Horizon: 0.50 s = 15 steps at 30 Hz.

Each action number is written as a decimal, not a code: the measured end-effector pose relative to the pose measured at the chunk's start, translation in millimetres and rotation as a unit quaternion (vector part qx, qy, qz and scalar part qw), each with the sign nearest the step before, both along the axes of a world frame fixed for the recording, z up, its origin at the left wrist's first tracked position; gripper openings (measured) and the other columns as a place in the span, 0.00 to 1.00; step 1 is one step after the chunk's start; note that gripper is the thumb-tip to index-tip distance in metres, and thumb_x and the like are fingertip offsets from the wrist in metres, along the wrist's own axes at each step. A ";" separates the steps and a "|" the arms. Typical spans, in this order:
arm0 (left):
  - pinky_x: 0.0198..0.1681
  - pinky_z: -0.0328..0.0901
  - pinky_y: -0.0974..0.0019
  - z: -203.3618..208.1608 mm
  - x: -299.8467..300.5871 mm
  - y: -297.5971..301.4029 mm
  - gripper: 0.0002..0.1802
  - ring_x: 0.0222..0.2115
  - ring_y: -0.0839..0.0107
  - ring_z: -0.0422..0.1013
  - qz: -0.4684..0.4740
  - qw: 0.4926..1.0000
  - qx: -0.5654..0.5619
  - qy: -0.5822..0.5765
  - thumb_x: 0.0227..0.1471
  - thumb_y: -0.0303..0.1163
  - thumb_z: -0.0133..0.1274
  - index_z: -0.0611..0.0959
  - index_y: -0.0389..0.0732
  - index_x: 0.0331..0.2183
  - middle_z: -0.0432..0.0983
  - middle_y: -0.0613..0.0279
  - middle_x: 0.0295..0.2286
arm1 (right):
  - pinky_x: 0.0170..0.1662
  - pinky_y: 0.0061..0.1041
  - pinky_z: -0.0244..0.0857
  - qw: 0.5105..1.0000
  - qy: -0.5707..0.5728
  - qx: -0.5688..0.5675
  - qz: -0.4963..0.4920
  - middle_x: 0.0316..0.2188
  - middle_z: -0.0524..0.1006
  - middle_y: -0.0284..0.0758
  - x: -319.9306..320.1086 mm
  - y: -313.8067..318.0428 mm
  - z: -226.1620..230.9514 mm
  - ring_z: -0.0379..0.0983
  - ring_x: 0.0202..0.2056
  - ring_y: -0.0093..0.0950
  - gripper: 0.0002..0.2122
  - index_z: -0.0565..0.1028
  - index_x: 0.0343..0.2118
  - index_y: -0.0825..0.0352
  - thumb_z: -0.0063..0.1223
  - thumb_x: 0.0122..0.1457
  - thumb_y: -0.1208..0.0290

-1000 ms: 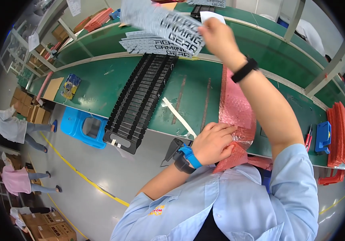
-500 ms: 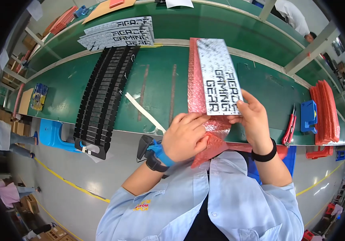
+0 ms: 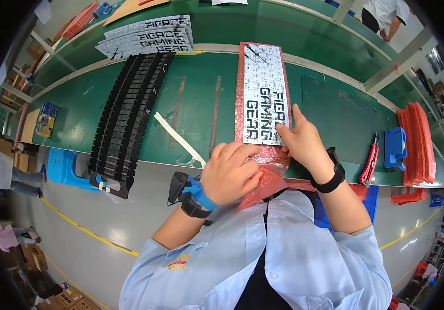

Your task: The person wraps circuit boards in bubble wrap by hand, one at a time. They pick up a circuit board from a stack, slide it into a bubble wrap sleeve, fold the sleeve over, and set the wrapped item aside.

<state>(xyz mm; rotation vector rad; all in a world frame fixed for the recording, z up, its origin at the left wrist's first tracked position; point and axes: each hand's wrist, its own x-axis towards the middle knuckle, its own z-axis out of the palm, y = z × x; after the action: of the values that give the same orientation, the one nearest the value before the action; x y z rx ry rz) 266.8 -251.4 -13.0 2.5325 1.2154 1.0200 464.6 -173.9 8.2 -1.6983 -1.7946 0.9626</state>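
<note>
A white rectangular panel with black printed lettering [image 3: 266,77] lies lengthwise over a pink bubble-wrap bag [image 3: 239,93], whose edge shows along the panel's left side. My right hand [image 3: 307,147] grips the panel's near right corner, thumb on top and index finger stretched along the side; the other fingers are mostly hidden underneath. My left hand [image 3: 229,173] is closed on the crumpled near end of the bag, just below the panel's near edge. A blue strap and a dark device are on my left wrist, and a black band circles my right.
Left of me, a long black slatted rack [image 3: 126,113] overhangs the bench edge; similar printed panels [image 3: 147,39] lie behind it. A white strip [image 3: 178,137] rests nearby. On the right are a red utility knife [image 3: 370,160], a blue tape dispenser [image 3: 395,148] and stacked pink bags [image 3: 416,144].
The panel has moved left and come into line over the bubble-wrap bag, with my right hand following. My left hand keeps its hold on the bag. A person at the far right has straightened somewhat.
</note>
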 end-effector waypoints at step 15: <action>0.57 0.58 0.48 1.3 5.1 10.5 0.12 0.54 0.53 0.66 -0.006 0.999 -0.014 0.032 0.47 0.35 0.58 0.75 0.39 0.22 0.72 0.55 0.52 | 0.49 0.36 0.68 0.920 -0.255 0.274 0.115 0.42 0.78 0.51 13.5 195.1 36.9 0.75 0.45 0.46 0.24 0.75 0.48 0.73 0.53 0.58 0.54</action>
<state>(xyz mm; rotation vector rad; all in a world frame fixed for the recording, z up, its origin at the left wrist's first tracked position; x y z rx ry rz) 271.9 -240.9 -11.7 2.5666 1.2218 0.9197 478.1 21.2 45.1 -1.4636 -2.3494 0.0385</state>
